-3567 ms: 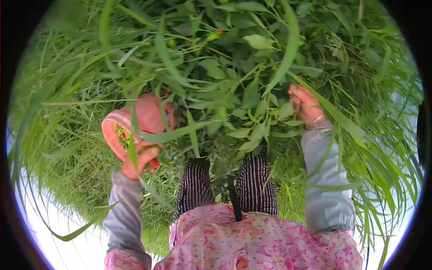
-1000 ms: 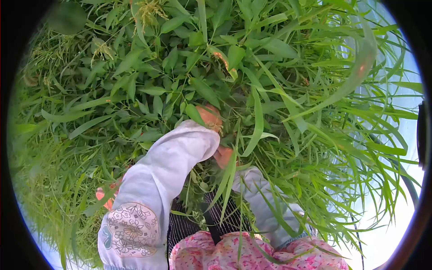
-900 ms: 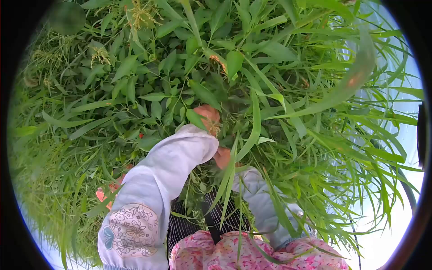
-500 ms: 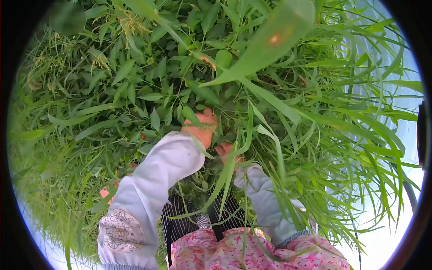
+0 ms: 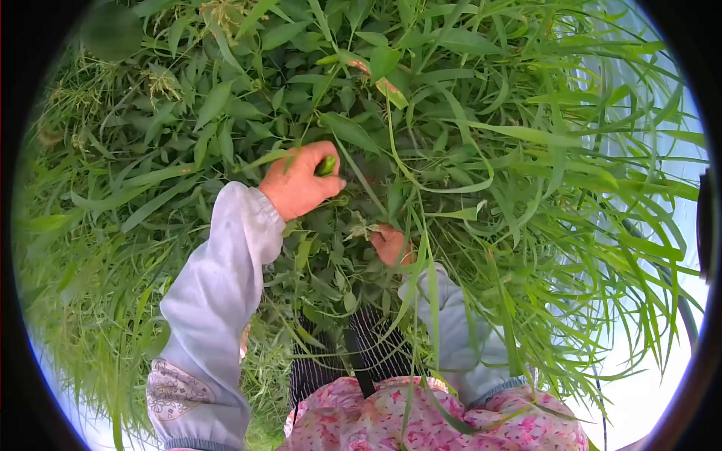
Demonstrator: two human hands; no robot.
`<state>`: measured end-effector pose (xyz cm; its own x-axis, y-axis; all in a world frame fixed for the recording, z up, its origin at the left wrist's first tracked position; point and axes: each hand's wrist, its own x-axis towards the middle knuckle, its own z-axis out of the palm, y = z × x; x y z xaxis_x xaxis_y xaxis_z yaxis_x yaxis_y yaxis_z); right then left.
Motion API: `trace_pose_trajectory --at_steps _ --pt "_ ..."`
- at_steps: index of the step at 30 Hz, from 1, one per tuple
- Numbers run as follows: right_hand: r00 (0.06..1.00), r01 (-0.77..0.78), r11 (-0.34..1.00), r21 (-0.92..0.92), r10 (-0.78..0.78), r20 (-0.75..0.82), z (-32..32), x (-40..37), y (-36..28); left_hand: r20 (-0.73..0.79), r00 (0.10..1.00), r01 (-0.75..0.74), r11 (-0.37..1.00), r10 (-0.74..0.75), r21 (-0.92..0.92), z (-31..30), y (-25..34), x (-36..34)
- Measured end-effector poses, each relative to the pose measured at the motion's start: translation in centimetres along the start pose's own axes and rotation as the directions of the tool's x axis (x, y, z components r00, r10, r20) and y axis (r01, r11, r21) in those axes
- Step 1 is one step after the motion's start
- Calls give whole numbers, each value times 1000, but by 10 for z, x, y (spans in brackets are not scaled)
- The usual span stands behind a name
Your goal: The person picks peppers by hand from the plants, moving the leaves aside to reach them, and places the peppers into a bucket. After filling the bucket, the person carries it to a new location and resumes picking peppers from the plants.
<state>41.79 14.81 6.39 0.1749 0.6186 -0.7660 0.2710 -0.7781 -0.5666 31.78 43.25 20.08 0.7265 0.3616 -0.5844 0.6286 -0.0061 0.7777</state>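
Observation:
My left hand [image 5: 299, 183] is closed, its fingers curled round a green chili pepper [image 5: 326, 166], over the leafy pepper plants [image 5: 252, 113]. The thumb presses in from below the pepper. Lower and to the right, my right hand [image 5: 391, 245] sits among stems and leaves with its fingers bent together. A pale, curled leaf [image 5: 361, 228] lies right beside its fingertips. Whatever those fingers hold, if anything, is hidden by the foliage.
Long grass blades [image 5: 541, 203] crowd the right side and cross in front of my right sleeve [image 5: 459, 331]. Pale plastic sheeting [image 5: 639, 98] shows behind the grass at the right. Below are striped trousers [image 5: 380, 342] and a pink floral garment [image 5: 429, 421].
My left hand has come up and to the left out of the foliage, with a green chili pepper now showing in it. My right hand has shifted slightly right.

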Motion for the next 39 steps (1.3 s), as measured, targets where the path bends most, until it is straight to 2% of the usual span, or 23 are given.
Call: trace_pose_trajectory --at_steps 1,2,6,7,8,9,11,12,14,16,20,21,22,24,25,27,29,30,31,33,36,38,39 --pt "997 10 988 -155 -21 -70 -4 -6 -18 47 998 20 970 -33 241 5 8 1" --pt "997 -1 986 -168 -13 -79 1 -7 -17 88 993 24 884 -74 468 10 11 0" --pt "998 20 991 -129 -28 -56 23 -4 -1 119 990 -140 662 77 737 48 0 2" --pt "997 47 996 -82 -51 -53 26 -5 -3 213 976 -153 534 -52 831 58 2 5" --pt "995 76 997 -31 -78 -58 27 -5 -6 144 987 -81 556 -72 827 71 -14 7" --pt "996 -5 994 -110 -5 -92 19 -15 -30 75 993 -8 573 -93 819 75 -16 6" --pt "973 79 985 -153 -109 -203 25 -12 -19 231 965 -176 342 -126 923 82 -22 -7" --pt "954 120 977 -176 -163 -252 27 -11 -17 239 957 -177 321 -164 930 77 -15 -17" --pt "978 -8 990 -144 -22 -205 22 -5 -14 241 940 -172 273 -243 946 71 -12 -30" --pt "986 -100 978 -183 73 -150 13 0 -17 199 978 -166 344 -62 924 64 -25 -44" --pt "968 104 973 -208 -147 -205 6 -7 -20 76 942 -266 593 326 760 61 -34 -68" --pt "990 -25 988 -149 4 -138 4 -9 -21 44 922 -312 671 385 673 63 -34 -73" --pt "988 -47 985 -165 22 -154 6 -10 -23 5 899 -361 733 438 577 65 -32 -79" --pt "980 -92 977 -194 54 -192 10 -12 -26 -30 898 -355 765 439 538 74 -24 -90" --pt "934 216 969 -122 -241 -263 8 -20 -33 -37 896 -352 758 443 550 78 -22 -93" --pt "970 105 970 -221 -149 -193 14 -13 -19 -27 887 -363 731 462 578 79 -16 -96" --pt "986 -20 983 -183 -10 -164 23 -9 -4 17 880 -421 763 474 491 73 7 -106" --pt "975 -22 971 237 74 -211 37 -2 16 39 875 -447 775 482 446 74 17 -109" --pt "954 34 790 612 157 -255 51 4 35 26 844 -499 767 536 404 80 24 -113" --pt "917 70 766 639 202 -343 55 4 14 -29 876 -440 821 481 363 82 27 -105" --pt "949 95 993 68 -69 -309 49 -6 9 -157 930 -263 900 333 347 82 10 -64" --pt "958 132 928 -348 -209 -194 43 -8 8 -200 965 -69 903 167 424 83 10 -30" --pt "969 141 979 -147 -167 -182 43 -9 3 -178 984 60 924 9 379 85 16 -13"
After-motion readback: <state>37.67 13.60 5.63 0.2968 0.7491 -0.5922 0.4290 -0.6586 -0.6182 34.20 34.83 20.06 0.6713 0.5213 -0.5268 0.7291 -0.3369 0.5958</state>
